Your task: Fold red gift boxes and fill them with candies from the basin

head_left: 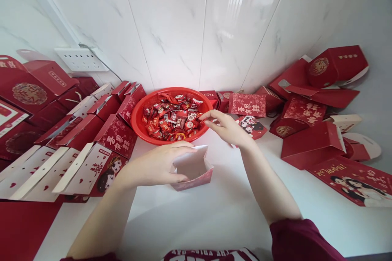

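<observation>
Well, the white worktop takes up most of the view, its far edge meeting the tiled wall. Along its left side stand close rows of red and cream boxes, and toward the right edge lies a looser jumble of red cartons, some tipped over. By the far edge, a little left of the middle, sits a round red basket.

The open box is near the middle of the worktop, just on the near side of the basket. Its mouth points upward, and the long axis of that mouth runs roughly side to side, from the left edge toward the right, the right end angled slightly toward the far edge. It is red with a paler pattern on its near face and whitish-grey within, the rim uneven and rising to a peak at the far right; I can't see anything inside.

The left hand touches it at its left end, thumb and fingers spread well apart across the mouth. The right hand is at the basket's right rim, fingers bent; I can't tell whether they pinch anything. Smallest are the shiny wrapped sweets, mostly red, heaped in the basket.
</observation>
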Tool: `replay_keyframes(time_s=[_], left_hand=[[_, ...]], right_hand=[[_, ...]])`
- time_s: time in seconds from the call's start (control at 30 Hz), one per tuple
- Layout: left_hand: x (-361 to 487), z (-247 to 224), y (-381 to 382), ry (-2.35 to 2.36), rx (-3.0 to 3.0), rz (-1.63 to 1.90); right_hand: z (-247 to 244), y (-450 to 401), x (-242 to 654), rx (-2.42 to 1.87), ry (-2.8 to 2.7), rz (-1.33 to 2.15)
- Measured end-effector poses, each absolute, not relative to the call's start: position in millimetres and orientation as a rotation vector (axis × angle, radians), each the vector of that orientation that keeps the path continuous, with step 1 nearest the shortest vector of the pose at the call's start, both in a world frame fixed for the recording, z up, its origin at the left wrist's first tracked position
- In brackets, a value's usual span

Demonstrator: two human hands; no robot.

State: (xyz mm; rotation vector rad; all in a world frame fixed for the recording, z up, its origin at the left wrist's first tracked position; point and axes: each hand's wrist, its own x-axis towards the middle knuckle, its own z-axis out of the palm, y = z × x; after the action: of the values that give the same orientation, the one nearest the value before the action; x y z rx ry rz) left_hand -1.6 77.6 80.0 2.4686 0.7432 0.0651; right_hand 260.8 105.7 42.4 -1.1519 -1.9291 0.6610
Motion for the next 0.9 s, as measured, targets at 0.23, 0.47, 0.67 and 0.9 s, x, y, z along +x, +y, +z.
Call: replay_keyframes(time_s=[0.23, 0.47, 0.67, 0.9], left_hand=[[-16, 90, 84, 0.900, 2.504, 0.057], [-2, 67, 101, 0.754, 2.439, 0.176], [0, 68, 102, 0.670, 2.361, 0.192], [-3, 67, 104, 0.778, 2.325, 0.163]], right_hand=[[35, 169, 225, -1.484, -2.359, 0.620], [14, 221, 191, -1.831, -2.508, 0.656], [8, 225, 191, -1.722, -2.550, 0.839], [12, 216, 213, -1.022, -2.313, 1.117]])
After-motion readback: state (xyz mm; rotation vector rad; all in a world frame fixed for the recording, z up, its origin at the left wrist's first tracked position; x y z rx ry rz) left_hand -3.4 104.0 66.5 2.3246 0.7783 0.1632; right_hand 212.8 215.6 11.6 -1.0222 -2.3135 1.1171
